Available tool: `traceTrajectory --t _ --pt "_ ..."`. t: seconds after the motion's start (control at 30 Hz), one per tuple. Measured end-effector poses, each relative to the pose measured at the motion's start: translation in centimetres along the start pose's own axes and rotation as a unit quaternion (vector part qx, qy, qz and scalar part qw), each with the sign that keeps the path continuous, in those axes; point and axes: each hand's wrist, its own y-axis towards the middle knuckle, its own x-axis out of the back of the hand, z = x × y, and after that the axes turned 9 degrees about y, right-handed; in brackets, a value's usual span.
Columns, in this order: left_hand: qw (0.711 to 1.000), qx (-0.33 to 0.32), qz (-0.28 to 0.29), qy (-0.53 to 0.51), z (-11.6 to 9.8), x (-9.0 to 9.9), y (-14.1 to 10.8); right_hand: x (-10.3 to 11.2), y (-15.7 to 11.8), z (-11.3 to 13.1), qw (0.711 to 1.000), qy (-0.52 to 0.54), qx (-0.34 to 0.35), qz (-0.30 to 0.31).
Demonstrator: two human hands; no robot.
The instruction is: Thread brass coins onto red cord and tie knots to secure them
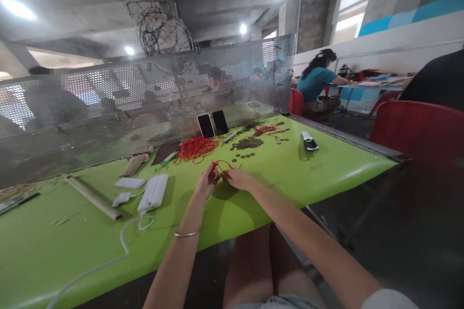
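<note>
Over the green table, my left hand [208, 181] pinches a thin red cord [225, 161], which arches up between my two hands. My right hand [236, 178] is closed on the same cord from the right, its fingertips close to the left ones. Whether a coin sits between the fingertips is too small to tell. Just beyond my hands lies a tangled heap of red cords [195, 148]. To its right is a pile of dull bronze coins with holes [247, 143], with several loose ones in front.
Two phones [206, 126] lean against the perforated metal screen [174, 87]. At left lie a white power bank [153, 192] with a cable and a cardboard tube [94, 197]. An electric clipper-like device [309, 141] lies at right. A person in blue [315, 82] sits beyond.
</note>
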Motion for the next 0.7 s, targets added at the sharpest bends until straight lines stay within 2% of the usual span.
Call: traceTrajectory --t 0.13,0.4,0.7 --pt "0.996 -0.016 -0.017 0.081 0.3 -0.1 0.2 -0.2 -0.1 0.3 0.999 -0.012 0.025 -0.017" --pt "0.962 -0.061 -0.028 0.263 0.4 -0.2 0.1 0.6 -0.3 0.6 0.990 0.047 0.076 -0.112" --pt "0.930 -0.128 0.018 0.343 0.7 -0.6 -0.2 1.4 -0.2 0.9 0.970 0.129 0.058 -0.197"
